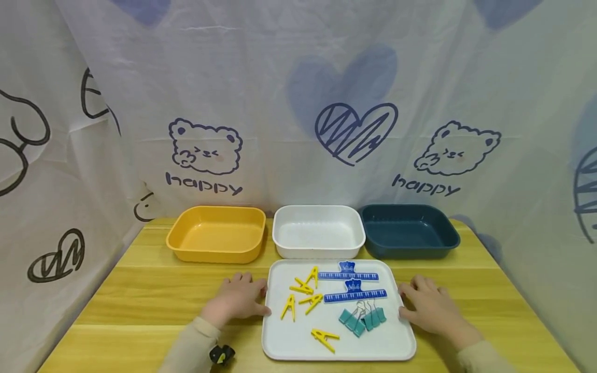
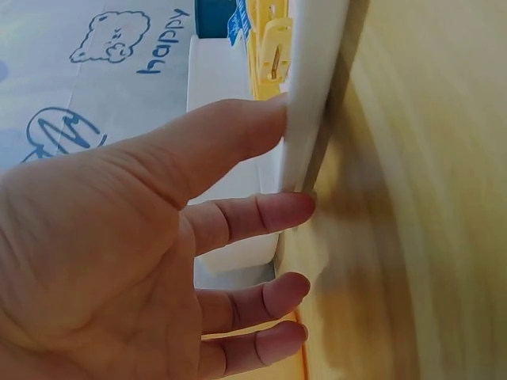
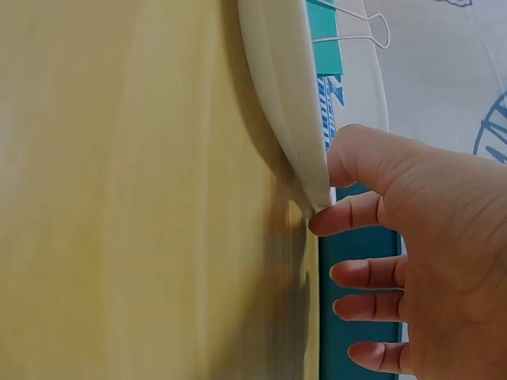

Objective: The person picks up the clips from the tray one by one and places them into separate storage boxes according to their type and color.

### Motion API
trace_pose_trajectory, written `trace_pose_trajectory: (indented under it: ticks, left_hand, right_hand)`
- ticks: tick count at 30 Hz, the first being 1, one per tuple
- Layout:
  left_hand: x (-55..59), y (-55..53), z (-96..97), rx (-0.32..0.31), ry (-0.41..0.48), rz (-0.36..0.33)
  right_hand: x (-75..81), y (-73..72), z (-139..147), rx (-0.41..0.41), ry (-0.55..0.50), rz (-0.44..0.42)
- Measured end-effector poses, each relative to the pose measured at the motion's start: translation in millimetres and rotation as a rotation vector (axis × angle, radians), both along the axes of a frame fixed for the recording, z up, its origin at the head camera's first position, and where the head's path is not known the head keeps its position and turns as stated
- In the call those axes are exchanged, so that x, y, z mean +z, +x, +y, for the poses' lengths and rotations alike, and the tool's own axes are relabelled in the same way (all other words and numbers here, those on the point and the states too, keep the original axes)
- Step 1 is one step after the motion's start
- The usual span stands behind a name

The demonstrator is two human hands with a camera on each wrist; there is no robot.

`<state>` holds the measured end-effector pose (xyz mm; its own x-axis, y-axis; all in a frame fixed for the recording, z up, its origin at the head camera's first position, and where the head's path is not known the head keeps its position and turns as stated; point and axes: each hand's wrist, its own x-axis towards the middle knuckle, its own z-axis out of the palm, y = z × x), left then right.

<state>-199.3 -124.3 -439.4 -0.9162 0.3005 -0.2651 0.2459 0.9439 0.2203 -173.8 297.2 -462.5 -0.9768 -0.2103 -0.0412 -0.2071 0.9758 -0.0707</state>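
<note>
There's a white tray, and look: lemon-yellow clothespins toward its left and near edges, blue clips banded in white piano keys by its far edge, teal binder clips with silvery wire handles toward the right edge! Along the far edge of the desk: golden-yellow bin, white bin, dark blue-green bin. Yellow wood grain on the desk; behind, pale cloth flaunts blue hearts and dark-line bears.

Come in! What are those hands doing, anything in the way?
Left hand and right hand holding opposite edges of white tray. Yellow clips, blue clips, teal binder clips aboard. White bin close behind; might block a forward push.
</note>
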Motion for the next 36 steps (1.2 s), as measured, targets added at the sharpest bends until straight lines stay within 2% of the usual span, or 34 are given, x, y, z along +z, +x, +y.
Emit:
trace_pose_trajectory:
  ticks: [10,22,28,32,36]
  left_hand:
    - [10.9,2.7,-13.0,0.039,-0.018,-0.044]
    - [16.2,4.3,-15.4,0.037,-0.030,-0.044]
    - [15.7,4.0,-14.9,0.021,-0.046,0.008]
    - [18.4,4.5,-15.4,0.006,-0.045,0.091]
    - [26.1,5.2,-17.0,0.006,-0.009,0.172]
  right_hand:
    - [0.2,-2.3,-17.5,0.009,-0.022,-0.024]
    - [2.6,-1.2,-20.4,0.017,-0.036,-0.041]
    - [7.0,-2.6,-18.6,0.036,-0.049,-0.014]
    - [10.9,-3.8,-18.6,0.034,-0.075,0.002]
    - [15.1,-4.0,-20.1,0.043,-0.083,0.026]
